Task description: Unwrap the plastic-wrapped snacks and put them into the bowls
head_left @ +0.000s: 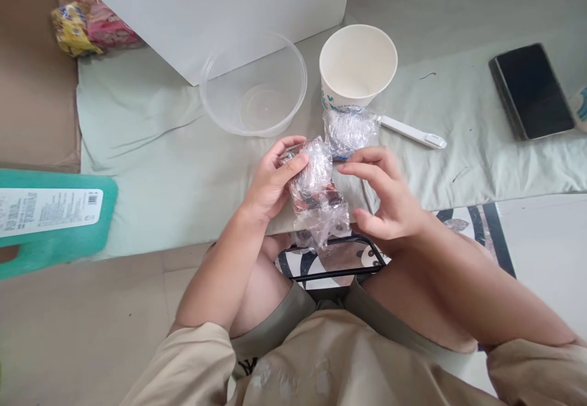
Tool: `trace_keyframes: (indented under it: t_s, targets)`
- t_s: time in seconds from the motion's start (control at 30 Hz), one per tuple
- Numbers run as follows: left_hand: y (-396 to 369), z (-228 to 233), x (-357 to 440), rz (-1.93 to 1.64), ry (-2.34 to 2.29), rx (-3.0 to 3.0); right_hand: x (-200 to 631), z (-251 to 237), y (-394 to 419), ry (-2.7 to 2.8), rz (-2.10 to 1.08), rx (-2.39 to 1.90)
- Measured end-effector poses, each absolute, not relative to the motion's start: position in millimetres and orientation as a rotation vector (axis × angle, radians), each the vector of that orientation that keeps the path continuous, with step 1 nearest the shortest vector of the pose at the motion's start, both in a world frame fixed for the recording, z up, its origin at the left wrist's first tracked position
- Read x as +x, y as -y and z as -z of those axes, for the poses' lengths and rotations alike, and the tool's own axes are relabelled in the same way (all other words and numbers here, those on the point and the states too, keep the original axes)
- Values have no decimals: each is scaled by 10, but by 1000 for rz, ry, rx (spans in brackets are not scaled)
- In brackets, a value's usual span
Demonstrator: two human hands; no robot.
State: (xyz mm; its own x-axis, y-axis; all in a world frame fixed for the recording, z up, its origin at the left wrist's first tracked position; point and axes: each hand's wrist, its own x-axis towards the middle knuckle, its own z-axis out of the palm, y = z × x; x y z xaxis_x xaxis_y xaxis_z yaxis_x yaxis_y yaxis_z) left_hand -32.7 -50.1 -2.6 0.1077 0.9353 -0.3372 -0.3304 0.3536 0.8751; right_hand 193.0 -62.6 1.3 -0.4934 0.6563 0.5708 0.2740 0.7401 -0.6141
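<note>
My left hand (275, 177) grips a small packet wrapped in crinkled clear plastic (314, 183), with dark reddish contents showing through. My right hand (383, 195) is beside it, fingers curled at the packet's right edge; whether it pinches the loose wrap hanging below I cannot tell. A second clear plastic bundle (347, 131) lies on the pale green cloth (160, 149) just beyond the packet. It leans against a white paper cup (358, 66), which is open and looks empty.
A clear round plastic container (254, 85) sits left of the cup. A white stick-shaped tool (413, 132) lies to the right, a dark phone (532, 91) farther right. A white box (220, 8) stands behind, snack packets (87, 24) at the far left, a green package (50, 216) near my left.
</note>
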Motion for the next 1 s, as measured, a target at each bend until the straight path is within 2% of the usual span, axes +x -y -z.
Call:
trace_keyframes:
  t_s: [0.17, 0.37, 0.73, 0.87, 1.0]
  targets:
    - [513, 34, -270, -1044, -1068, 750, 1835, 49, 669, 2028, -538, -759]
    - [521, 81, -232, -1094, -1106, 1001, 1770, 16, 656, 1879, -641, -888]
    - [655, 197, -250, -990, -968, 1156, 1708, -25, 674, 1615, -1050, -1000]
    - [670, 148, -201, -1027, -879, 1172, 1669, -43, 686, 1558, -1034, -1135]
    - [662, 92, -178, -1084, -1061, 1305, 1779, -68, 621, 1674, -957, -1013]
